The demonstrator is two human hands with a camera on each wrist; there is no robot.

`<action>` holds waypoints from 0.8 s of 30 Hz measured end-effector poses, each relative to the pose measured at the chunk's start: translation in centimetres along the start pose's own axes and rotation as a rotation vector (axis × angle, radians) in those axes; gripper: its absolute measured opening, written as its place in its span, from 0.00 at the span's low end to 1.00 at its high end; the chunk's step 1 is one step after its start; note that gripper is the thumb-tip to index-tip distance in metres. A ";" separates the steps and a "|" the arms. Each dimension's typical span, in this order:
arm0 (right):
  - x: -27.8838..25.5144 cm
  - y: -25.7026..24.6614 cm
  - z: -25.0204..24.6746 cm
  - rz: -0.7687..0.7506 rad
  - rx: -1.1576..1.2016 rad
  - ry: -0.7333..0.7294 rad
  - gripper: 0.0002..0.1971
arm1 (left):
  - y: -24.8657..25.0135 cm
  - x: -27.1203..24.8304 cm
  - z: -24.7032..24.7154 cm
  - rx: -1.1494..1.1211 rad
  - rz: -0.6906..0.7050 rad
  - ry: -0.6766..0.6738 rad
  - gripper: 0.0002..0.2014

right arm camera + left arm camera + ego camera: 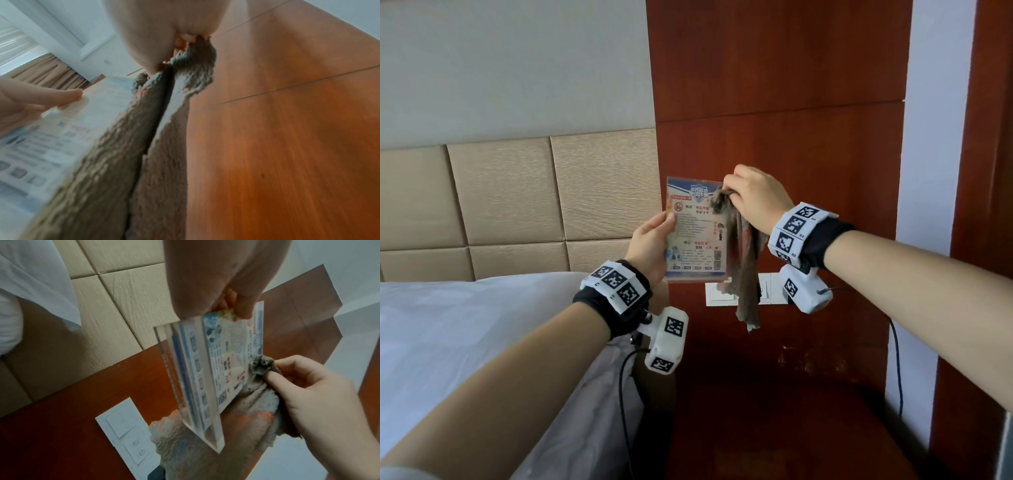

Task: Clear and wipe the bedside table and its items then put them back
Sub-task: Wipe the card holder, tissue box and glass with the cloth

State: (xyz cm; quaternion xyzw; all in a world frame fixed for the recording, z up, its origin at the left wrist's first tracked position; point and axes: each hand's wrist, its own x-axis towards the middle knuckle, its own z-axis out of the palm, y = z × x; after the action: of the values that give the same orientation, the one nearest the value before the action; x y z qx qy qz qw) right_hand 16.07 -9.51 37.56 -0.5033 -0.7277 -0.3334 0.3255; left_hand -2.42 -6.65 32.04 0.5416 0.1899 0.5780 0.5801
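Note:
A clear acrylic sign holder (693,229) with a printed blue and white notice is held upright in the air, above the dark wooden bedside table (774,428). My left hand (654,236) pinches its left edge, thumb on the front. My right hand (753,195) grips a grey-brown cloth (743,270) bunched against the sign's top right corner, the rest hanging down its right side. In the left wrist view the sign holder (216,369) shows its thick base, with the cloth (261,366) pressed on its face. The right wrist view shows the cloth (131,162) draped beside the sign (61,138).
A bed with white sheets (465,325) lies to the left, with a beige padded headboard (517,198) behind. A white switch and socket panel (722,294) sits on the red-brown wall panel (791,102) behind the sign. A black cable (895,359) hangs at the right.

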 end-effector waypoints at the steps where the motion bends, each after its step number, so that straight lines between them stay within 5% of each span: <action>1: 0.0 0.1 0.0 0.006 -0.002 0.002 0.09 | 0.0 0.0 0.0 0.003 0.001 0.003 0.11; 11: -3.6 -2.1 3.2 -0.258 -0.028 -0.093 0.07 | 0.6 0.1 -1.0 -0.029 0.053 0.074 0.12; 24: -0.1 -8.7 3.7 -0.052 0.476 -0.005 0.07 | 4.7 -5.1 -7.3 0.115 0.083 0.247 0.09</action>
State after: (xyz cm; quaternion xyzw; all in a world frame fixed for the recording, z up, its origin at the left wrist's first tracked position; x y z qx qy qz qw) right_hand 7.32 -8.94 34.01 -0.3943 -0.7993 -0.1593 0.4245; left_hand -12.11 -9.34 31.44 0.5059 0.2700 0.6521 0.4959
